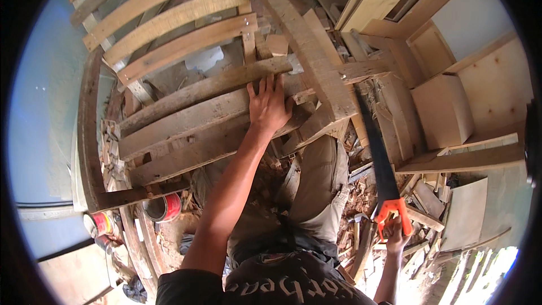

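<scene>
My right hand [397, 234] is closed around the orange handle of a handsaw [379, 155]. Its long dark blade points away from me, the tip beside the end of a board [366, 70] on the right. My left hand [270, 104] lies spread on a rough wooden plank [197, 116], fingers apart and pressing down. This plank is one of several across a wooden frame [93, 135] in front of my legs. A thick beam [307, 51] crosses the planks just right of my left hand. The contact between blade and wood is not clear.
Curved slats [180, 8] stand at the far left. Wooden cabinet parts [443, 110] fill the right side. Two paint cans [162, 208] [100, 225] sit at the lower left. Wood scraps [426, 197] litter the ground around my legs. A blue panel [42, 113] borders the left.
</scene>
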Action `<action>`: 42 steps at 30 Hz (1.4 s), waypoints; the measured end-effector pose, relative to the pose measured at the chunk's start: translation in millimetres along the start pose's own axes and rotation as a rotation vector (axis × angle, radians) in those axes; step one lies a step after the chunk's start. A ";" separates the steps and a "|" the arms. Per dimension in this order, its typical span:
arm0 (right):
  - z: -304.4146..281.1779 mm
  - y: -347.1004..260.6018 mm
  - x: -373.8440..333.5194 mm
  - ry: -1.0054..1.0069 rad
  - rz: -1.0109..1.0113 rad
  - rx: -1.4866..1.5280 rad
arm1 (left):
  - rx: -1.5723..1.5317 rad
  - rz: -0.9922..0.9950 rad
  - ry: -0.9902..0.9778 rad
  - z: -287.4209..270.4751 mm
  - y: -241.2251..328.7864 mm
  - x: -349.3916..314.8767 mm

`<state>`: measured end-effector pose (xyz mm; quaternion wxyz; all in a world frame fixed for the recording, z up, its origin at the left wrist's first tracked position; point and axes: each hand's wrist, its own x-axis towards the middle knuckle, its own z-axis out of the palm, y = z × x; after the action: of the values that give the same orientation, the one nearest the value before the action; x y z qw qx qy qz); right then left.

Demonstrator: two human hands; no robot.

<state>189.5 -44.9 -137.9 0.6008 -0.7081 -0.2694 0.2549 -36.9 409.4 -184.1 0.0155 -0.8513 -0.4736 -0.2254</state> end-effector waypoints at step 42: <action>49.8 117.3 -21.4 0.031 0.136 0.012 | 0.232 -0.174 -0.357 -130.7 -318.4 -25.2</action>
<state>148.7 -39.7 -260.4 0.5903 -0.7252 -0.2098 0.2856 -355.4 533.4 -136.4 0.0098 -0.8261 -0.5633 -0.0155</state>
